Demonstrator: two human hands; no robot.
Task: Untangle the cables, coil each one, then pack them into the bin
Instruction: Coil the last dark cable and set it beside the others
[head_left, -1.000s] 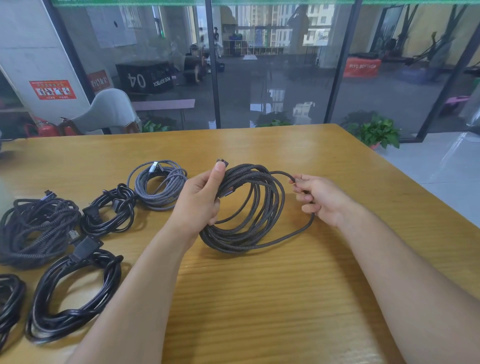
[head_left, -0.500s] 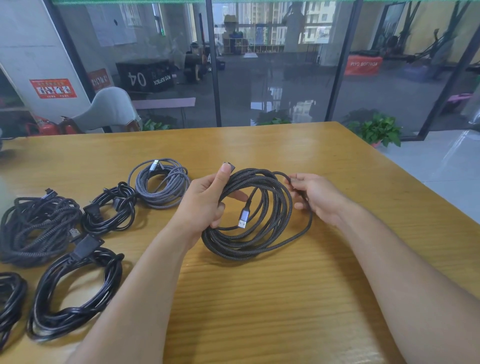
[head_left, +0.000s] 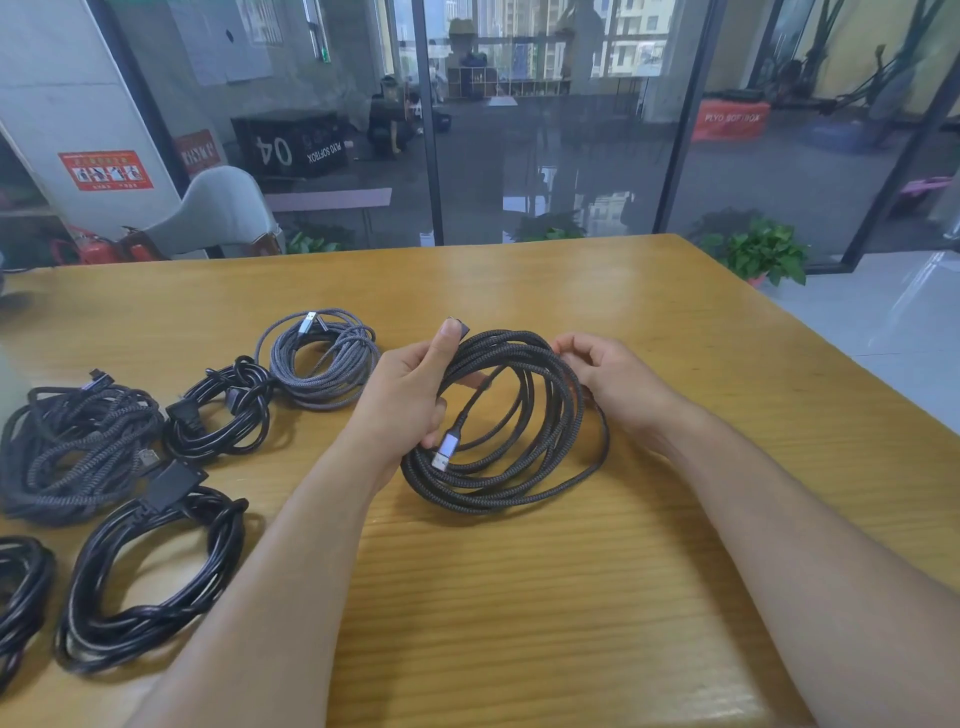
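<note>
A dark braided cable coil (head_left: 506, 483) hangs over the middle of the wooden table (head_left: 571, 597). My left hand (head_left: 402, 395) grips the coil's left side, thumb up along the strands. A silver USB plug (head_left: 445, 451) dangles inside the loop just below that hand. My right hand (head_left: 605, 376) pinches the coil's upper right strands with curled fingers. On the left lie more coils: a grey braided one (head_left: 324, 358), a small black one (head_left: 221, 415), a dark braided heap (head_left: 72, 447) and a large black one (head_left: 150, 577). No bin is in view.
Another black cable (head_left: 18, 597) is cut off by the left edge. The table's right edge (head_left: 831, 353) drops to a tiled floor with a potted plant (head_left: 763, 254). A glass wall stands behind the far edge, and a grey chair (head_left: 218, 213) is at the back left.
The USB plug has dropped free and now hangs inside the loop. My right hand has slid from the outer loop up to the coil's upper right strands; the coil has tightened slightly.
</note>
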